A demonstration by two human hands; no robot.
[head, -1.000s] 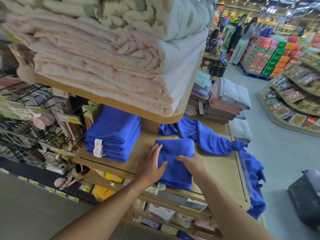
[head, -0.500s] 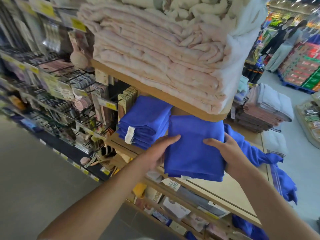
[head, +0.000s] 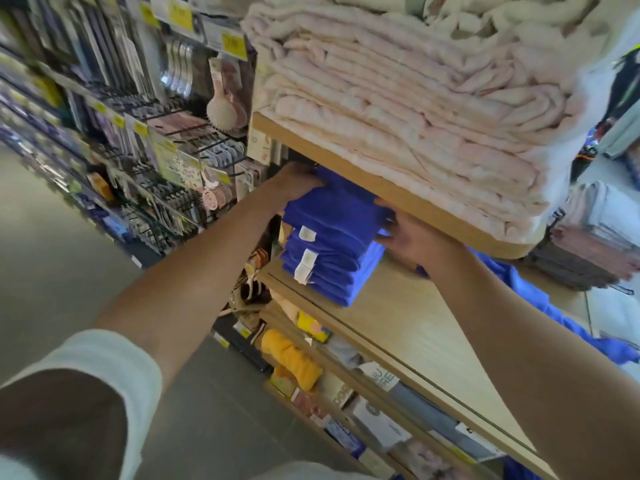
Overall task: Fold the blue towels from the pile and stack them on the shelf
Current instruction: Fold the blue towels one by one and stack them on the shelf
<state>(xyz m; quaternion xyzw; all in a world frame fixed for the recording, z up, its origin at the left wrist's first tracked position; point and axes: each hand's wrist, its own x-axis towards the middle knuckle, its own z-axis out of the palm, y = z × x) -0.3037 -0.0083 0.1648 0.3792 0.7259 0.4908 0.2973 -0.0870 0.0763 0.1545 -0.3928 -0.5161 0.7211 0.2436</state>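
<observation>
A stack of folded blue towels (head: 329, 271) with white tags stands at the left end of the wooden shelf (head: 415, 327). On top of it lies one more folded blue towel (head: 341, 211), tucked under the upper shelf board (head: 388, 190). My left hand (head: 298, 183) grips this towel's far left edge, and my right hand (head: 412, 239) holds its right side with fingers curled at the edge. Unfolded blue towels (head: 540, 303) trail along the shelf to the right, partly hidden behind my right forearm.
Thick pink towels (head: 415, 98) fill the upper shelf just above my hands. A wire rack of brushes and hair accessories (head: 145, 126) stands close on the left. Lower shelves hold yellow cloths (head: 291, 358) and boxed goods. Grey floor lies at the lower left.
Both hands lifted the folded blue towel off the shelf and carried it left. It now sits on top of the blue stack, under the upper board.
</observation>
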